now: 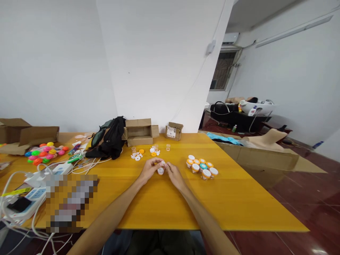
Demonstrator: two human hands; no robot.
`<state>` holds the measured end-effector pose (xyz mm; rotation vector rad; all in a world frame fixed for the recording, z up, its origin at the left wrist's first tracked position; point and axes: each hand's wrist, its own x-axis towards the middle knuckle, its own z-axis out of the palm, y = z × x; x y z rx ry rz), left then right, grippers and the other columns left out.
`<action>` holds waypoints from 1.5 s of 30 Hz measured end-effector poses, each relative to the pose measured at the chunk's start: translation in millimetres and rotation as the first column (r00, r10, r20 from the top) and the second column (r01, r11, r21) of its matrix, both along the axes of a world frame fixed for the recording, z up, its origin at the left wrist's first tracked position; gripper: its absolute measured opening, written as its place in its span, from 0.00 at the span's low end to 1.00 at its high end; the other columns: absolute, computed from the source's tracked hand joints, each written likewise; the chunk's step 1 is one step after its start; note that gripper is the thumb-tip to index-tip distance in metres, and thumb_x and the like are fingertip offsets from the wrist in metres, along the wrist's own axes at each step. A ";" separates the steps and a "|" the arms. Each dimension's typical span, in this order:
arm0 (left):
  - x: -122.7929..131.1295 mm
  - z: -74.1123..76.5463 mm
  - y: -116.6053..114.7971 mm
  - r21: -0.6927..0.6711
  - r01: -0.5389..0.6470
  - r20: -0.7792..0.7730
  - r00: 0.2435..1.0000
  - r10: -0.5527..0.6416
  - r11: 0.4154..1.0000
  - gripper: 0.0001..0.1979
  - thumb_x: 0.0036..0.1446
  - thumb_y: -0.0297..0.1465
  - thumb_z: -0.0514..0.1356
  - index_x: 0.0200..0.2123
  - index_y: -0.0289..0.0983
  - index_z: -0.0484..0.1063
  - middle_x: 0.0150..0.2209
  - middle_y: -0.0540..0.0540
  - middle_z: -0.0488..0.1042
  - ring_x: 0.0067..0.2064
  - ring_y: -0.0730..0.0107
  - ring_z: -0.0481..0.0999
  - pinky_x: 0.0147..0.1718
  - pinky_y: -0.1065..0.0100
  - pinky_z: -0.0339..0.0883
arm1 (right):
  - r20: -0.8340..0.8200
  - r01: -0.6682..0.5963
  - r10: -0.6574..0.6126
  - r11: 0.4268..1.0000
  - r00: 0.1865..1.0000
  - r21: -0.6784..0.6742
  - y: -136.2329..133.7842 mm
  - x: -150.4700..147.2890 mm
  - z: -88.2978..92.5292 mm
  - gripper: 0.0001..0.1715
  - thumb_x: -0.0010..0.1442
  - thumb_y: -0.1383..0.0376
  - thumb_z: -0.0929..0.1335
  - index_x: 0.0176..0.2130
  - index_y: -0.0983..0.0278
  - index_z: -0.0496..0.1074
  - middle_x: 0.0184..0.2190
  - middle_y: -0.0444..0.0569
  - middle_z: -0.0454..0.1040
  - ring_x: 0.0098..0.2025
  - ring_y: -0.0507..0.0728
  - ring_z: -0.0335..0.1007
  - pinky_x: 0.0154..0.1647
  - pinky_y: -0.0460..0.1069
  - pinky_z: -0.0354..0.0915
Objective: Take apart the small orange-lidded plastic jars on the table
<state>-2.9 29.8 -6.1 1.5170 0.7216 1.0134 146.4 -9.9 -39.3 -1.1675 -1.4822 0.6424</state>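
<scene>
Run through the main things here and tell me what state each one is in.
Left hand, fingertips closed on small white piece
Right hand, fingertips at that piece, grip unclear
Small container below the hands, on the table, lid unclear
Colored-lid jars, grouped, lids on
Middle cardboard box, open, facing forward
Far-left cardboard box, open, flaps spread
Black bag, slumped

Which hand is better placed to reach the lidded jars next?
Probably the right hand: the lidded jars stand on its side, nearer it than the left hand. Both hands meet at a small white piece.
</scene>
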 end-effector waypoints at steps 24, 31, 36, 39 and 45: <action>-1.5 8.9 -4.0 -0.075 0.071 0.058 0.996 -0.067 0.995 0.20 0.44 0.44 0.71 0.36 0.36 0.81 0.32 0.45 0.82 0.35 0.64 0.78 0.40 0.65 0.69 | -0.026 -0.079 0.078 0.996 0.997 -0.032 0.1 5.0 2.7 0.35 0.60 0.36 0.56 0.24 0.60 0.66 0.20 0.42 0.63 0.25 0.54 0.57 0.30 0.49 0.60; -0.8 6.7 1.4 -0.004 0.062 0.047 0.997 -0.061 0.998 0.18 0.45 0.44 0.71 0.33 0.36 0.80 0.28 0.47 0.80 0.33 0.66 0.77 0.38 0.66 0.70 | -0.051 -0.071 0.070 0.997 0.996 -0.012 -1.2 1.3 4.6 0.36 0.60 0.35 0.56 0.25 0.61 0.67 0.21 0.43 0.65 0.26 0.54 0.59 0.31 0.49 0.60; -2.8 4.6 7.6 0.121 -0.038 -0.052 0.998 0.045 0.992 0.12 0.49 0.40 0.67 0.32 0.37 0.80 0.33 0.46 0.82 0.37 0.63 0.77 0.40 0.65 0.68 | -0.045 -0.058 0.057 0.998 0.997 -0.021 -2.9 0.5 6.0 0.36 0.61 0.36 0.56 0.25 0.61 0.67 0.20 0.43 0.65 0.26 0.54 0.60 0.30 0.48 0.61; -4.5 3.0 11.4 0.213 -0.111 -0.136 0.980 0.142 0.971 0.08 0.52 0.36 0.64 0.31 0.38 0.80 0.33 0.47 0.82 0.36 0.63 0.77 0.39 0.65 0.67 | -0.028 -0.016 0.016 1.000 0.999 -0.016 -2.9 1.4 6.5 0.35 0.62 0.38 0.56 0.25 0.61 0.68 0.21 0.44 0.68 0.27 0.56 0.63 0.31 0.49 0.62; -7.5 -5.2 16.4 0.383 -0.194 -0.234 0.925 0.298 0.903 0.07 0.53 0.29 0.60 0.27 0.40 0.78 0.31 0.46 0.80 0.37 0.60 0.75 0.44 0.61 0.66 | 0.151 0.216 -0.227 0.973 0.962 0.086 1.9 8.7 2.2 0.26 0.64 0.47 0.60 0.31 0.60 0.75 0.31 0.52 0.77 0.35 0.61 0.70 0.39 0.52 0.65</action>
